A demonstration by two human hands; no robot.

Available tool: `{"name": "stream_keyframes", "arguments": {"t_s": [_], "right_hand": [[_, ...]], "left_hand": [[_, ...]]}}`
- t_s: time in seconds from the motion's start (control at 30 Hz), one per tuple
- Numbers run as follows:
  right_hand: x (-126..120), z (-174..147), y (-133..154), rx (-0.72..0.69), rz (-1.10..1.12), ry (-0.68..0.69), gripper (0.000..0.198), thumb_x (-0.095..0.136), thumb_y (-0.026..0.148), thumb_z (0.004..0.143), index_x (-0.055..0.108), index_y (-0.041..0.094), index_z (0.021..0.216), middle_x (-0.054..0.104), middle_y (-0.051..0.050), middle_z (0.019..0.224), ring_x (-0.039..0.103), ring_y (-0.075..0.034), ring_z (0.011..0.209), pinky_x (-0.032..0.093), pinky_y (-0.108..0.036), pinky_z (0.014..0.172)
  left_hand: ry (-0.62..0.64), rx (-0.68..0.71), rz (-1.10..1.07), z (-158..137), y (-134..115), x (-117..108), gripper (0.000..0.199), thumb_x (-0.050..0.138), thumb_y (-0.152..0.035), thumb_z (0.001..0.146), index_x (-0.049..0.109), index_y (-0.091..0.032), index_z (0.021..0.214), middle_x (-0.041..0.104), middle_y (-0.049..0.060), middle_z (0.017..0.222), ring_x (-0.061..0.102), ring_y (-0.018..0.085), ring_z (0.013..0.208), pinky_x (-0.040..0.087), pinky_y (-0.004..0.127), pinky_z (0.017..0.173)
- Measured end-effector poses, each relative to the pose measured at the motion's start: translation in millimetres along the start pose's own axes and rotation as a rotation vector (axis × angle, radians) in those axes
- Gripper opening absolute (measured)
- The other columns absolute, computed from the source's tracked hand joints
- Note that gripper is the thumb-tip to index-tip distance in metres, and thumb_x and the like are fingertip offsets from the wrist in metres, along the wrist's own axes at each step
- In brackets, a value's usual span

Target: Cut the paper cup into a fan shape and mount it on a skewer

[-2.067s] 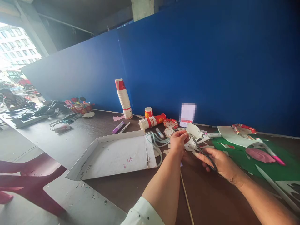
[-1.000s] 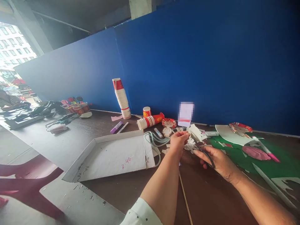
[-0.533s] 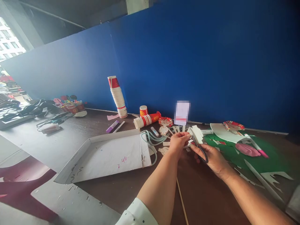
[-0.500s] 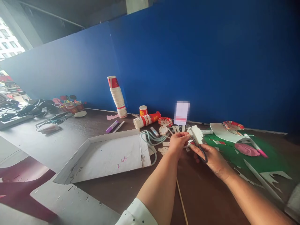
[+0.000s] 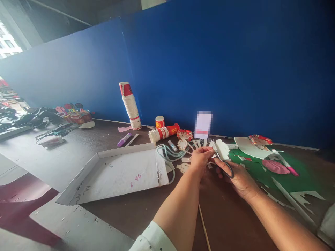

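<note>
My left hand (image 5: 201, 158) pinches a white paper piece whose cut strips (image 5: 198, 144) fan out above the fingers. Fingers cover most of that piece. Close on its right, my right hand (image 5: 239, 177) grips scissors (image 5: 230, 169) with dark handles, thumb through one loop. The blades point up and left at the paper, and partly disappear among the white pieces. Just beyond the scissors stands a broader white paper piece (image 5: 222, 149); whether it joins the strips I cannot tell. A cut paper figure with a red-patterned rim (image 5: 184, 134) lies behind my left hand.
A shallow white cardboard box (image 5: 123, 170) lies left of my arms. Behind it are a tall cup stack (image 5: 130, 106), toppled cups (image 5: 163, 133) and a purple glue stick (image 5: 124, 140). Green sheet (image 5: 261, 167) with scraps lies right. A thin wooden stick (image 5: 204, 226) lies near my left forearm.
Both hands have shifted slightly right against the table. The right hand with the scissors has turned a little, and its thumb has moved slightly away from the left fingertips.
</note>
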State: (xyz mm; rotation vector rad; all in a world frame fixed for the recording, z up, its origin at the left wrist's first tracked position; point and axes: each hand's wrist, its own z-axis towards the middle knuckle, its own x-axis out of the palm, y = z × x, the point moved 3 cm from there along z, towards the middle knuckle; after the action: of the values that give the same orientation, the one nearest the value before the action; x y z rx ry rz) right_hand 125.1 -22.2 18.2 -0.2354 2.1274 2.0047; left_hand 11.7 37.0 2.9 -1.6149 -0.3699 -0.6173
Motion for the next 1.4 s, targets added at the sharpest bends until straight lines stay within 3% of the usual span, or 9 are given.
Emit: {"name": "stream_keyframes", "arguments": {"t_s": [0.2, 0.4, 0.53, 0.7, 0.9, 1.13, 1.4], "right_hand": [[1, 3, -7, 0.043, 0.073, -0.023, 0.043, 0.070, 0.061, 0.071, 0.063, 0.019, 0.063, 0.060, 0.000, 0.063, 0.051, -0.013, 0.055, 0.034, -0.023, 0.046], [0, -6, 13, -0.088, -0.137, -0.029, 0.047, 0.065, 0.063, 0.075, 0.061, 0.020, 0.056, 0.057, 0.000, 0.054, 0.050, -0.014, 0.054, 0.038, -0.026, 0.052], [-4, -6, 17, -0.096, -0.226, -0.046, 0.047, 0.064, 0.066, 0.073, 0.066, 0.022, 0.058, 0.058, 0.000, 0.054, 0.052, -0.015, 0.054, 0.041, -0.026, 0.055], [-3, -6, 16, -0.108, -0.276, -0.040, 0.047, 0.064, 0.068, 0.070, 0.068, 0.023, 0.059, 0.059, 0.000, 0.051, 0.054, -0.016, 0.054, 0.041, -0.027, 0.053], [4, -11, 15, -0.129, -0.194, -0.142, 0.047, 0.061, 0.068, 0.073, 0.068, 0.023, 0.060, 0.057, 0.000, 0.050, 0.052, -0.016, 0.050, 0.040, -0.027, 0.049], [-1, -6, 12, -0.116, -0.214, -0.039, 0.041, 0.065, 0.062, 0.073, 0.069, 0.023, 0.061, 0.061, -0.001, 0.054, 0.055, -0.016, 0.052, 0.044, -0.027, 0.051], [-3, -1, 9, -0.130, -0.251, -0.028, 0.043, 0.063, 0.063, 0.074, 0.064, 0.024, 0.055, 0.060, -0.001, 0.054, 0.054, -0.017, 0.050, 0.043, -0.029, 0.050]], "left_hand": [[-0.041, 0.000, 0.003, 1, 0, 1, 0.033, 0.086, -0.035, 0.053, 0.064, -0.014, 0.068, 0.057, -0.001, 0.061, 0.049, 0.007, 0.052, 0.040, 0.024, 0.056], [-0.053, -0.012, 0.049, -1, -5, 0, 0.026, 0.082, -0.029, 0.056, 0.064, -0.014, 0.068, 0.057, -0.001, 0.062, 0.049, 0.007, 0.056, 0.039, 0.023, 0.058], [-0.078, -0.035, 0.113, -1, -6, -4, 0.022, 0.078, -0.031, 0.061, 0.065, -0.015, 0.070, 0.059, 0.001, 0.068, 0.052, 0.009, 0.062, 0.040, 0.023, 0.063], [-0.074, -0.008, 0.148, 2, -5, -6, 0.030, 0.080, -0.038, 0.059, 0.063, -0.015, 0.068, 0.054, -0.001, 0.061, 0.044, 0.007, 0.054, 0.033, 0.022, 0.055], [-0.028, 0.020, 0.155, 3, -3, -6, 0.040, 0.081, -0.047, 0.055, 0.061, -0.015, 0.068, 0.051, -0.003, 0.058, 0.038, 0.006, 0.051, 0.029, 0.023, 0.052], [-0.047, 0.001, 0.139, 1, -4, -3, 0.033, 0.080, -0.041, 0.059, 0.062, -0.014, 0.067, 0.055, 0.000, 0.061, 0.045, 0.008, 0.055, 0.034, 0.023, 0.056], [-0.048, -0.020, 0.116, 0, -4, -3, 0.028, 0.080, -0.035, 0.063, 0.062, -0.014, 0.067, 0.056, 0.000, 0.061, 0.045, 0.007, 0.054, 0.034, 0.023, 0.056]]}}
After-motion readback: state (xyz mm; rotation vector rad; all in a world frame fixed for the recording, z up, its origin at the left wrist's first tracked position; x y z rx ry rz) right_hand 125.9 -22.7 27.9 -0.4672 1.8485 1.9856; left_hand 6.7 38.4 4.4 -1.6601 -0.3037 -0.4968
